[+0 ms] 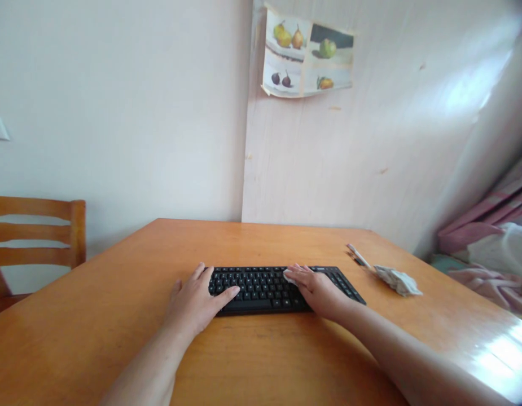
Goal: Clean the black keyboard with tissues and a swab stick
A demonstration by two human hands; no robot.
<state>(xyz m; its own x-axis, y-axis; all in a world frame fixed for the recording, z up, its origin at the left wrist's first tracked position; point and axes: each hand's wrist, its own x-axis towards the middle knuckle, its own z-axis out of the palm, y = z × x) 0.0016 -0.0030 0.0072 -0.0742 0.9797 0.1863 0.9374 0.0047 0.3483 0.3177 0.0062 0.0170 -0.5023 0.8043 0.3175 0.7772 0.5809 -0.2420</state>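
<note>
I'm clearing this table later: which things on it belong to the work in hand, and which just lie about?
In use, it seems:
keyboard, under the left hand
white tissue, under the right hand

Apparently lying about:
white stick
dark thing beside it
crumpled wad, perhaps a spare

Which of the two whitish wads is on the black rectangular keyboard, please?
The white wad under the right hand, partly hidden; the other, a greyish-white crumpled wad, lies uncovered on the orange-brown wooden table.
</note>
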